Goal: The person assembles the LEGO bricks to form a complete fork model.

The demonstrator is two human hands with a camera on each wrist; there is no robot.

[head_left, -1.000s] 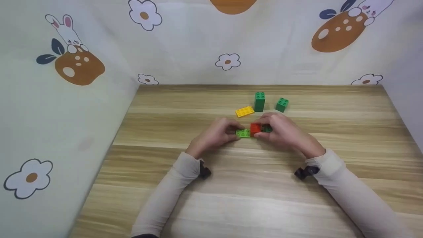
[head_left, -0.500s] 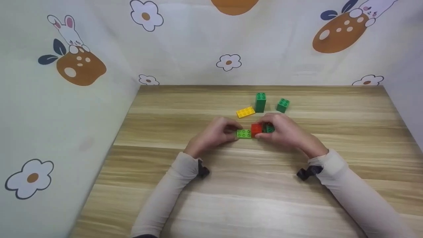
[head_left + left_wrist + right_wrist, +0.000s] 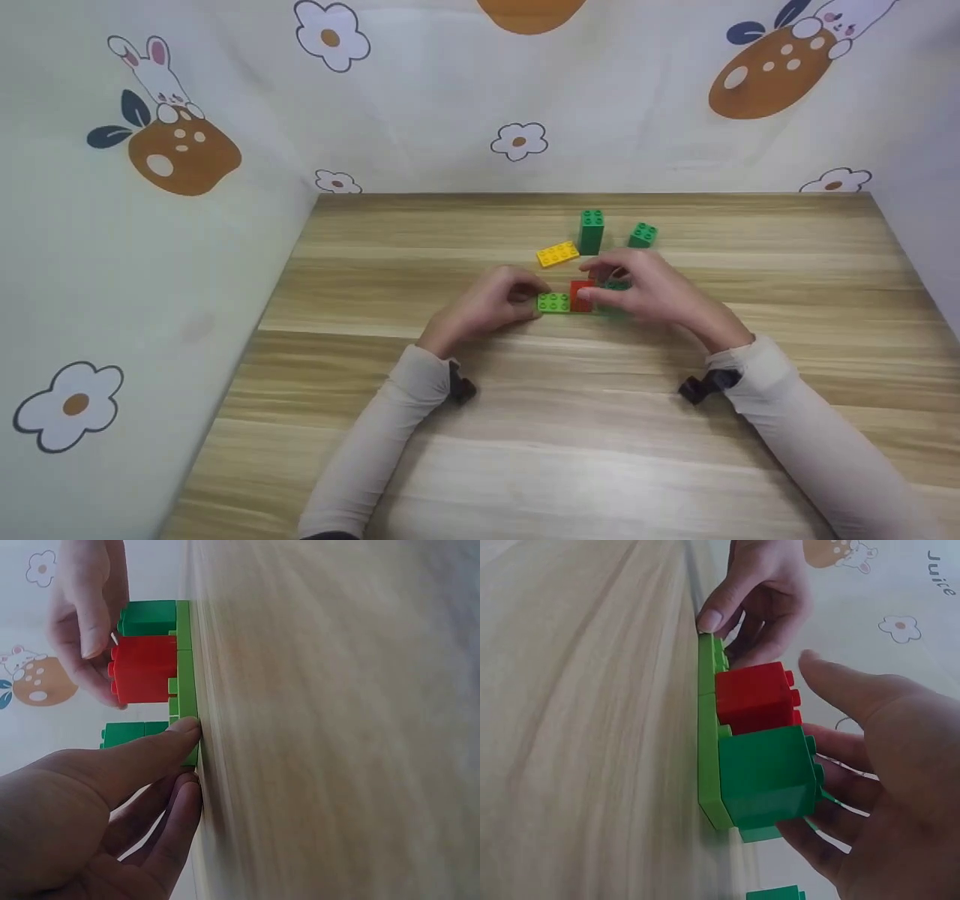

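My left hand (image 3: pixel 491 300) pinches the left end of a light green plate (image 3: pixel 553 303) lying flat on the table, its thumb and fingers on the plate's edges in the left wrist view. A second light green plate (image 3: pixel 709 754) lies end to end with it. A red brick (image 3: pixel 754 699) stands on the plates across their seam. Beside it, a green brick (image 3: pixel 769 776) sits on the right-hand plate. My right hand (image 3: pixel 656 289) hovers around the bricks with fingers spread; in the right wrist view its thumb is apart from the red brick.
Behind the hands are a yellow plate (image 3: pixel 557 254), a tall green stack (image 3: pixel 591 234) and a small green brick (image 3: pixel 643 235) on the wooden table (image 3: pixel 540 450). A patterned cloth (image 3: pixel 420 97) rises behind the table's far edge.
My right hand has loosened from the red brick, its fingers spreading and moving slightly right. The left hand keeps its pinch on the plate, and the red brick stays in place.
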